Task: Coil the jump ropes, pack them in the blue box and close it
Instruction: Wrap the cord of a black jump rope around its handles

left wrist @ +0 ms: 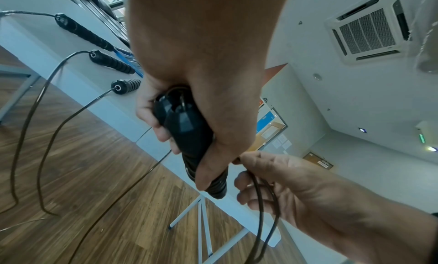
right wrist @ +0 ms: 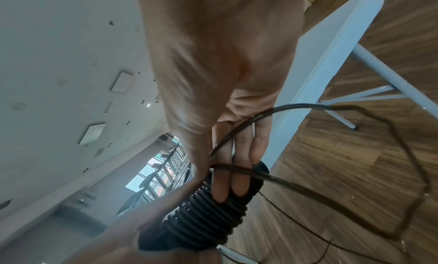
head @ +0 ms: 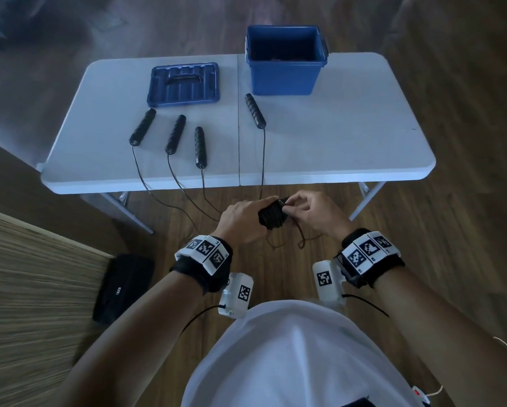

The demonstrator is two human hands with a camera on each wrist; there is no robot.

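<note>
My left hand (head: pixel 246 218) grips a black jump rope bundle (head: pixel 271 217) in front of the table's near edge. The bundle's cord is wound round the handles (left wrist: pixel 187 129) in tight turns (right wrist: pixel 208 217). My right hand (head: pixel 311 212) pinches the loose cord (right wrist: pixel 249 121) beside the bundle, and a slack loop (right wrist: pixel 403 174) hangs below. The open blue box (head: pixel 286 74) stands at the back right of the table (head: pixel 334 136). Its lid (head: pixel 184 83) lies flat at the back left. Several more black handles (head: pixel 175 134) lie on the table, their cords trailing over the front edge to the floor.
A black bag (head: pixel 126 286) lies on the wooden floor at my left, next to a wood-grain surface (head: pixel 26 289). The table's grey folding legs (head: pixel 366 201) stand just beyond my hands. Loose cords (left wrist: pixel 47 136) run across the floor under my left hand.
</note>
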